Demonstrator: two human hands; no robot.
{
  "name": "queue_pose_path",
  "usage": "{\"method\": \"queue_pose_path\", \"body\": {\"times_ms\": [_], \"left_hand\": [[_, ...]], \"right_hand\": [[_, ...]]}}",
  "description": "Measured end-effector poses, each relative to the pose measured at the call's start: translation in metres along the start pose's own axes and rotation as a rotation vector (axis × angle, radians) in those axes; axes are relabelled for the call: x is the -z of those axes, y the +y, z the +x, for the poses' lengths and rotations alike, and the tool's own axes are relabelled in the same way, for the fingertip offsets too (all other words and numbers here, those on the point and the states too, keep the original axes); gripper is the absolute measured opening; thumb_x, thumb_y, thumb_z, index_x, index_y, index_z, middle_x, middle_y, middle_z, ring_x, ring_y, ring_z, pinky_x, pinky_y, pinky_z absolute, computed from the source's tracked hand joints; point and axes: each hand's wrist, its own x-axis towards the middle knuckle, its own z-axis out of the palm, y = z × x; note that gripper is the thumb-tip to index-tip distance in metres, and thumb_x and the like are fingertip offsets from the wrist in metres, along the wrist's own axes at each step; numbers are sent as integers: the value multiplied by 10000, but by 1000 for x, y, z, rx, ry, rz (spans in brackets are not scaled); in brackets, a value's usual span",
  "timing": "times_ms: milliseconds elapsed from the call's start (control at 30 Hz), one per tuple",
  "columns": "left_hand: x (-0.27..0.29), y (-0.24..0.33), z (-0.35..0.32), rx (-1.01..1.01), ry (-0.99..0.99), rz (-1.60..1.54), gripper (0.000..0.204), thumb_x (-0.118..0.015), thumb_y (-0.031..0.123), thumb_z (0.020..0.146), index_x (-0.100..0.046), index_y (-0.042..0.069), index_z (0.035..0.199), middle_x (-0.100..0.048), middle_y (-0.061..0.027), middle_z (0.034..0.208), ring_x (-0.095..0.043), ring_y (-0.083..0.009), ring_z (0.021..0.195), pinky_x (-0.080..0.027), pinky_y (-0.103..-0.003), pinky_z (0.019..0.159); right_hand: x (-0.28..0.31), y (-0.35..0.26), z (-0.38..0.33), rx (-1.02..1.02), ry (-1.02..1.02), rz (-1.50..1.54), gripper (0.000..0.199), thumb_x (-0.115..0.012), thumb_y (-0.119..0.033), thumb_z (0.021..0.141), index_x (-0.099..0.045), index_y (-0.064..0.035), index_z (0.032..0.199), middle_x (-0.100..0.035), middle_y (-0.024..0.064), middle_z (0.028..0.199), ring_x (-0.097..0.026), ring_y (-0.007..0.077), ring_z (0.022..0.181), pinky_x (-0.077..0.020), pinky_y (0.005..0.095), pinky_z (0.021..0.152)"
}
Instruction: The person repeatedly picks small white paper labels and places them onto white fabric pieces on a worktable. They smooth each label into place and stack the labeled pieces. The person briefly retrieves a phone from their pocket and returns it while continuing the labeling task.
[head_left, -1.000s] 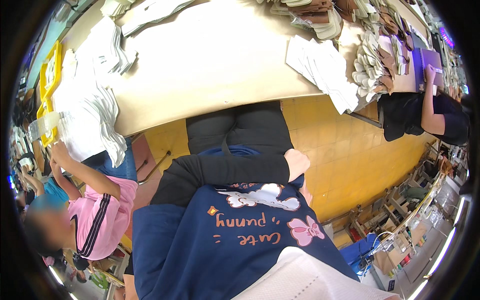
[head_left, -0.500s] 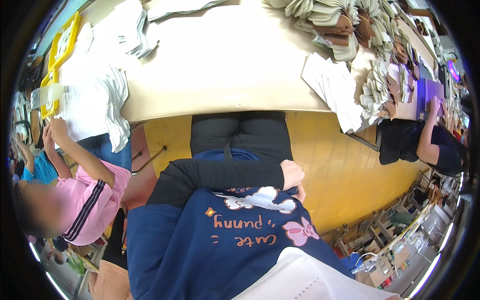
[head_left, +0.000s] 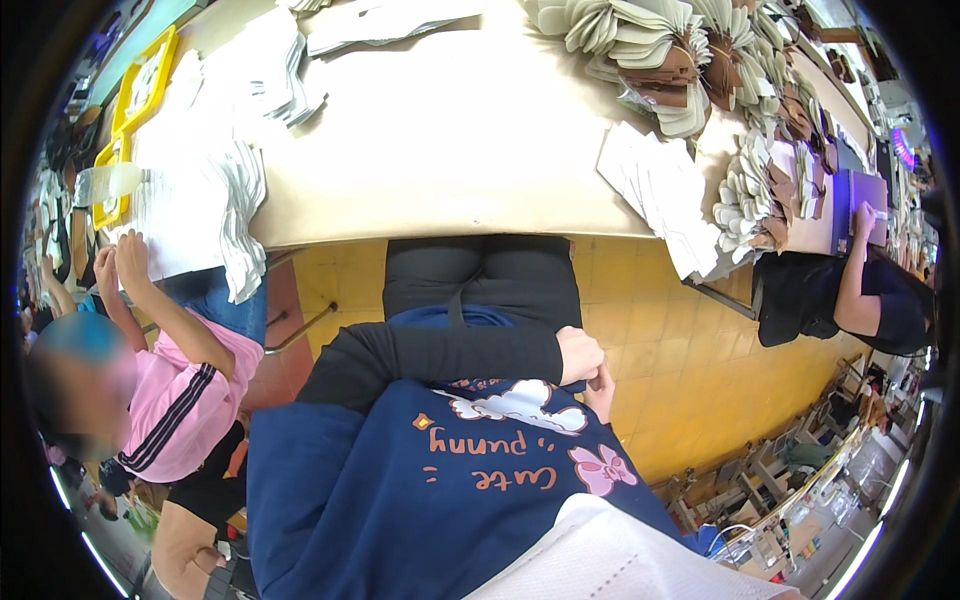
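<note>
My left forearm, in a black sleeve, lies across my body above my lap. My left hand [head_left: 579, 356] is closed, its fingers curled, at the right side of my waist. Just below it, my right hand [head_left: 600, 393] reaches up with bent fingers that touch the left hand. Much of the right hand is hidden by my blue printed shirt [head_left: 420, 490]. Whether anything small is between the fingers, I cannot make out. Neither hand touches the beige table [head_left: 440, 170] in front of my lap.
White cut pieces [head_left: 240, 220] lie in stacks at left, others [head_left: 665, 190] at right. Grey and brown bundles [head_left: 670, 60] fill the far right. Yellow trays [head_left: 145, 80] stand at far left. A person in pink [head_left: 190, 400] sits left, another in black [head_left: 860, 300] right.
The view has shifted slightly, so the table edge sits lower. My hands stay together, and a bit more of the right hand shows. The co-worker at left has moved their head.
</note>
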Motion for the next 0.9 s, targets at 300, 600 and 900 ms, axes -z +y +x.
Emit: {"method": "queue_pose_path", "body": {"times_ms": [300,600,900], "left_hand": [[64,-6,-6,127,-146,-185,276,-605,297,911,-646,61,1047,-703,-197,871,-696,-387,772,-551,-484,714],[299,-121,-77,269,1233,-148,192,-627,160,949,-665,39,1093,-703,-92,946,-639,-191,839,-510,-307,768],[402,-228,-82,596,1387,155,620,-749,174,814,-487,37,1360,-685,-163,1126,-650,-260,1032,-473,-350,979]], "right_hand": [[-33,-88,78,171,-492,-327,482,-670,-30,800,-649,-31,1281,-456,176,1479,-382,331,1412,-280,421,1183],[18,-135,99,-430,-913,-319,211,-681,-201,940,-715,5,910,-649,23,953,-594,105,870,-484,279,782],[-67,-190,142,243,-429,-684,121,-694,-87,903,-692,14,968,-699,117,887,-669,201,765,-525,317,711]]}}
